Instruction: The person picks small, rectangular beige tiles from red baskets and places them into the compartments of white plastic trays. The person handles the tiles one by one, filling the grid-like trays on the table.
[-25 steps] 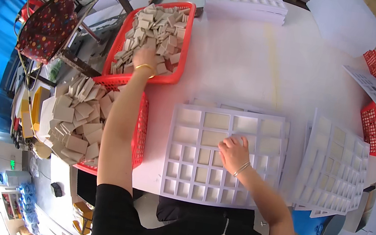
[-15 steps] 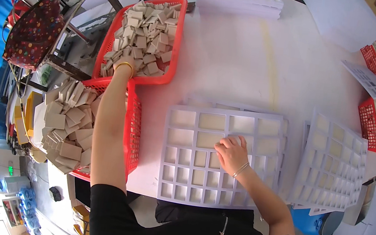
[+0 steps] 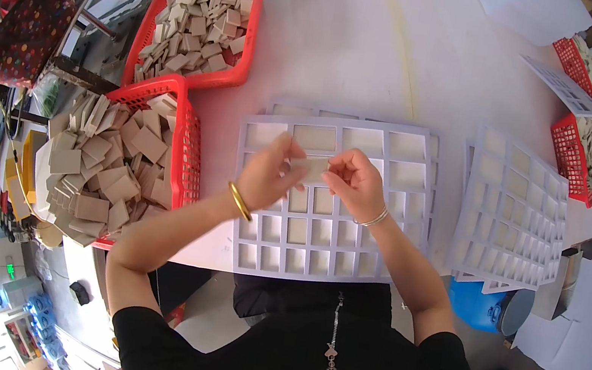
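Note:
A white tray (image 3: 252,248) divided into rectangular compartments lies in front of me, stacked on at least one similar tray. Beige card-like pieces sit in some of its compartments. Over its upper middle, my left hand (image 3: 267,173) is closed, with a flat beige piece (image 3: 311,168) showing at its fingertips. My right hand (image 3: 357,185) faces it just to the right, thumb and fingers pinched together at that piece's edge. Whatever lies between the right fingertips is too small to make out.
At left stand a red basket (image 3: 253,22) of small beige pieces and a nearer red basket (image 3: 188,161) of larger ones. More divided trays (image 3: 514,210) are stacked at right. Farther right are small red baskets (image 3: 579,160). A patterned bag (image 3: 32,31) hangs at far left.
My left hand has come out of the far red basket and moved right and nearer, over the tray. My right hand has lifted from the compartments into a pinch. The view has shifted.

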A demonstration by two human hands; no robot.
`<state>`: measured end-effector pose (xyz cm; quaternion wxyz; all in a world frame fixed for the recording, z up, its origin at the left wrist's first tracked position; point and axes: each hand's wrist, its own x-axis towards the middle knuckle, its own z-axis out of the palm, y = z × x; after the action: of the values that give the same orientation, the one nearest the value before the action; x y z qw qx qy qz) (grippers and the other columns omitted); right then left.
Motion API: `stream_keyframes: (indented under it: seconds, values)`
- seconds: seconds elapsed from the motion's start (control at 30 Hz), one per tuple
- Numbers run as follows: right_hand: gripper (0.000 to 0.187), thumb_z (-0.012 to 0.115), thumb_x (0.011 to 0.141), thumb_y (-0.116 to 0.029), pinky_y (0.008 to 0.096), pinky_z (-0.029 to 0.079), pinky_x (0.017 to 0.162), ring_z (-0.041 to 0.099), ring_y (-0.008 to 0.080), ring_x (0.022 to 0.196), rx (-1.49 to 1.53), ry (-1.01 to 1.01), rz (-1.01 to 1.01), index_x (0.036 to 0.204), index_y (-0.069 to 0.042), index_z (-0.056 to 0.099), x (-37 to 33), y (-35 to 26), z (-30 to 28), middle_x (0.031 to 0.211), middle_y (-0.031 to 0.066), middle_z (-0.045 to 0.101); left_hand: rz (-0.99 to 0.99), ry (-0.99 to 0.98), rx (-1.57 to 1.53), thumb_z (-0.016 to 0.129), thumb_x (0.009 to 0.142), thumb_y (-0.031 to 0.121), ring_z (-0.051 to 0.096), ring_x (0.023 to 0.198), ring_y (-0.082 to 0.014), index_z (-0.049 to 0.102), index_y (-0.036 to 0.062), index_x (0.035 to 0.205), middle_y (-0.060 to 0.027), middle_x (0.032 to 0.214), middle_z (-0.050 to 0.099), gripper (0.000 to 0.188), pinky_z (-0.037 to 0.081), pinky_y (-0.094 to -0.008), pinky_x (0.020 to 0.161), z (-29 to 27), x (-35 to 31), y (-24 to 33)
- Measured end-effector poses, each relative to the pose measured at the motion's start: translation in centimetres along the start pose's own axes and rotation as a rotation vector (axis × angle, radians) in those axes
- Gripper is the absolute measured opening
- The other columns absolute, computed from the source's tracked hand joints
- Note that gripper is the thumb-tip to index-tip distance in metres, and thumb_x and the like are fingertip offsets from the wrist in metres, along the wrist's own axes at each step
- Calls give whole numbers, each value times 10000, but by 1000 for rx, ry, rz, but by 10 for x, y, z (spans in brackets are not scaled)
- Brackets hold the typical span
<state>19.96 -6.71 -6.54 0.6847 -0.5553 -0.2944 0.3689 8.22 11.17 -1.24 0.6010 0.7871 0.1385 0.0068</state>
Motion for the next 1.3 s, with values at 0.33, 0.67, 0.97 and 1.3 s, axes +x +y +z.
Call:
stream_keyframes:
  seconds: [0.33,0.67,0.97,1.3]
  values:
    - [185,685,821,-86,203,451,559,573,62,631,-146,26,97,974,-45,590,-48,0,12,813,18,634,-50,92,-20,614,861,12,656,821,-149,483,32,1047,-90,1028,599,229,489,-201,525,50,-70,-30]
    - [77,655,807,-101,308,499,607,634,208,678,-760,-180,-39,878,-76,641,-68,36,0,774,60,654,-42,732,435,662,749,54,467,1136,-390,519,3,1119,-205,1180,520,400,375,-455,973,60,-150,-106]
    - [136,660,751,-127,361,470,617,575,216,821,-1276,-225,-337,886,-139,664,-75,51,10,936,38,528,-198,707,385,659,769,110,562,928,-299,527,-31,1195,-183,1062,572,468,463,-400,832,57,-160,-154]
    - [225,615,776,-104,419,406,771,535,252,918,-1196,132,-272,986,-155,677,-137,9,-21,998,61,562,-314,707,124,602,860,123,600,863,-183,608,-10,1140,-109,995,639,310,489,-308,787,35,-146,-180]
